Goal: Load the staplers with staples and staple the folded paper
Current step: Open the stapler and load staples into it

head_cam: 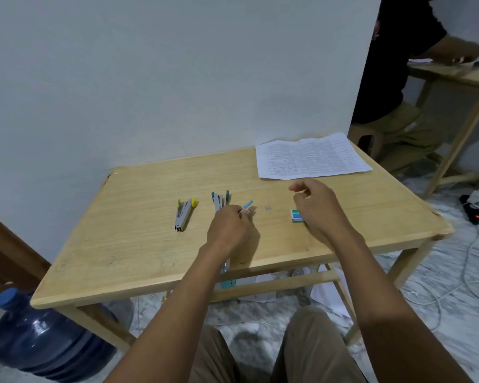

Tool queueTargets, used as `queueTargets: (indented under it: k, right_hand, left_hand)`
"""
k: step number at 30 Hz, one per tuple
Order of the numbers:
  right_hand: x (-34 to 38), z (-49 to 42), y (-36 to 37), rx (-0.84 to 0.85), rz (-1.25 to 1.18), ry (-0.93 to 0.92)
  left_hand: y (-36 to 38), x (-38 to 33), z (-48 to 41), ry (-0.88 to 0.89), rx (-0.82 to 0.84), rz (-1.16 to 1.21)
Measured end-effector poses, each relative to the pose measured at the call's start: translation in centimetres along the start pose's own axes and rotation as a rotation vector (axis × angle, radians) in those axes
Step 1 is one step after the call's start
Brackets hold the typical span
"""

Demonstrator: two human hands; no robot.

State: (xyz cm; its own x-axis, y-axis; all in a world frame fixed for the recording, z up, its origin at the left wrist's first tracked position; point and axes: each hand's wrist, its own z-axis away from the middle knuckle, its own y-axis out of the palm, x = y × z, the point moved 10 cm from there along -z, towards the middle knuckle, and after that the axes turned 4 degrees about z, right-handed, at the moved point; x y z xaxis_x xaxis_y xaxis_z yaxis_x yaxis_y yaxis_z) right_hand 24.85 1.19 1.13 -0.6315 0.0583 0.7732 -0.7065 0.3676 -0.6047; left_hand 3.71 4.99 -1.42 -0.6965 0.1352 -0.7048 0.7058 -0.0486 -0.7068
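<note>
Left hand [228, 225], forearm extended, palm down, fingers curled, pinching a blue-tipped stapler [248, 203]; right hand [315, 205], raised alongside, fingers loosely curled, thumb towards forefinger.

I see a table [122, 244] of pale wood, matt, with fine grain showing. The yellow-tipped stapler [183, 214] is dull grey metal with yellow plastic ends. The teal-tipped stapler [219, 201] is the same grey metal with teal plastic. The blue-tipped stapler [248, 203] gripped in my left hand [227, 225] shows metal and a pale blue plastic tip. The paper [310, 156] is white, matt and printed. The staple box [296, 215] looks like thin card. The water jug [44, 344] is glossy dark blue plastic. The floor [454, 313] is smooth and marbled. My trousers [315, 349] are tan cloth.
</note>
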Motion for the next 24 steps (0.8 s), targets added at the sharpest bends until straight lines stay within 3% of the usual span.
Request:
queueTargets:
  k: [5, 13, 16, 19, 24]
  right_hand:
    - [-4.5, 1.2, -1.2, 0.11, 0.297, 0.13]
    - [-5.7, 1.4, -1.5, 0.109, 0.268, 0.126]
    - [-6.0, 1.4, -1.7, 0.083, 0.236, 0.116]
    - [-6.1, 1.5, -2.3, 0.012, 0.253, 0.088]
    - [-6.5, 1.6, -2.4, 0.016, 0.294, 0.116]
  left_hand:
    - [0.3, -0.5, -0.4, 0.047, -0.054, -0.257]
    - [-0.2, -2.1, -0.1, 0.149, -0.168, -0.566]
    - [-0.5, -2.5, 0.1, 0.165, -0.213, -0.574]
    - [-0.6, -4.8, 1.1, 0.295, -0.293, -0.385]
    - [6.1, -6.4, 1.4, 0.305, 0.137, -0.132]
